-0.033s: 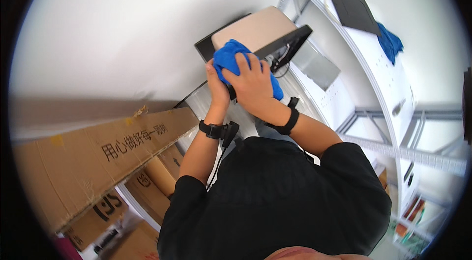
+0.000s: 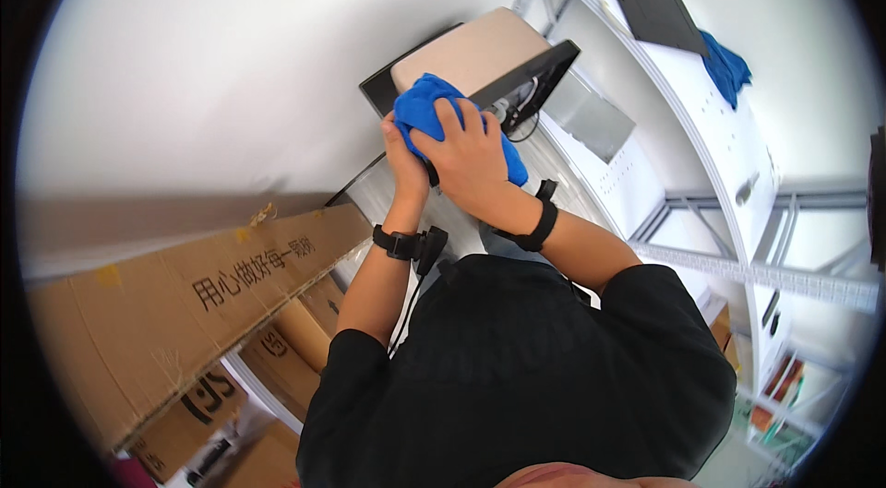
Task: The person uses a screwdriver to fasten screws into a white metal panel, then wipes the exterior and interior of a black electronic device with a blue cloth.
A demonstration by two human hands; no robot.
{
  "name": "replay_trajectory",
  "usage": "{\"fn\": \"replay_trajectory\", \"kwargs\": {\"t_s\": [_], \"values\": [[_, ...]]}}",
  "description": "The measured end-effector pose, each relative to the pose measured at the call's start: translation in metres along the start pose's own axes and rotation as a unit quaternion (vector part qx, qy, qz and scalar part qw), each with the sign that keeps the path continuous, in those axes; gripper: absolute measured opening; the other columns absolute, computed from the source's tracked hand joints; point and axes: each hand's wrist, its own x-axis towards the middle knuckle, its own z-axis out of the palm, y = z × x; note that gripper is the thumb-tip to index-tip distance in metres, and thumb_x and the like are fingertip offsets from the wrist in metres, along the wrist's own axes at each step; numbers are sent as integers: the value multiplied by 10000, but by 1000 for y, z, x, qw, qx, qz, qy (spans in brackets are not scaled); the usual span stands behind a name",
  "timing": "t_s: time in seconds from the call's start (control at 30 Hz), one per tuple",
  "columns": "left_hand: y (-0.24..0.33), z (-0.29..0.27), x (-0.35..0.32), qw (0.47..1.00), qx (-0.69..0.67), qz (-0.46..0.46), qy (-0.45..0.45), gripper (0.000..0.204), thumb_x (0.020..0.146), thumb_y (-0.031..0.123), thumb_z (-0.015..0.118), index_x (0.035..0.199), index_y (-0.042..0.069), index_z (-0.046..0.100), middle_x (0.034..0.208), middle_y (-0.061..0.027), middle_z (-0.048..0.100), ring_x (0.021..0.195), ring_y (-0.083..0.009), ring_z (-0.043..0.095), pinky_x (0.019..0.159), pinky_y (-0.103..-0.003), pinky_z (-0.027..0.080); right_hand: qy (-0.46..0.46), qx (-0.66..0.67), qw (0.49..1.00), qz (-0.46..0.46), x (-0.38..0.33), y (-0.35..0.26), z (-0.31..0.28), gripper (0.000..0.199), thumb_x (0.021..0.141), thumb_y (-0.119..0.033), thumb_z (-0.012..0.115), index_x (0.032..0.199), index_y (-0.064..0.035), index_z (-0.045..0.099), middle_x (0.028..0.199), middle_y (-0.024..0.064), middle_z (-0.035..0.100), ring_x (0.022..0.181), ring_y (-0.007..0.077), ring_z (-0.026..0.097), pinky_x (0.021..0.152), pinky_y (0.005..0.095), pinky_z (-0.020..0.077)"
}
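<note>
A bright blue cloth is bunched at the near corner of a box-like thing with a smooth beige top and black side panels. My right hand lies over the cloth, its fingers curled into the folds. My left hand presses against the cloth's left side with the thumb side up; most of its fingers are hidden behind the fabric. A tail of cloth hangs out beneath my right hand. Inside the open side of the box-like thing, pale parts and a dark cable show. Both wrists wear black straps.
A long cardboard box lies at the left, with more cartons below it. White metal shelving stands at the right. On it are a dark flat panel, another blue cloth and a grey sheet. A white wall rises behind.
The view has shifted a little, so the shelving and box-like thing appear slightly farther left and higher. Both hands stay on the blue cloth in nearly the same pose.
</note>
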Motion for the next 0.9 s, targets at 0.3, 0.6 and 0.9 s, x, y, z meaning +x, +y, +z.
{"fn": "replay_trajectory", "kwargs": {"t_s": [0.3, 0.6, 0.9], "values": [[11, -4, -1, 964, 182, 187, -57, 452, 1004, 365, 447, 1252, -13, 428, 942, -46, 495, 862, -125, 465, 782, -273, 409, 28, 50, 997, 44, -11, 14, -9, 385, 672, -41, 653, 1015, -213, 687, 1242, 127, 505, 1142, 341, 496, 869, 433, 396], [23, 2, 5, 943, 276, 179, -55, 186, 974, 139, 482, 1025, -7, 584, 836, -9, 539, 730, -80, 469, 683, -227, 418, 24, 30, 993, 111, -5, 128, -9, 378, 652, 1, 631, 971, -194, 684, 1245, 95, 506, 1171, 350, 471, 851, 462, 408], [24, -2, 14, 949, 276, 127, -78, 205, 997, 145, 410, 1098, 9, 526, 894, -17, 522, 796, -83, 458, 765, -228, 402, 12, -32, 981, 191, 10, 195, -2, 423, 639, -17, 673, 1005, -229, 689, 1279, 56, 511, 1159, 300, 495, 861, 452, 428]]}}
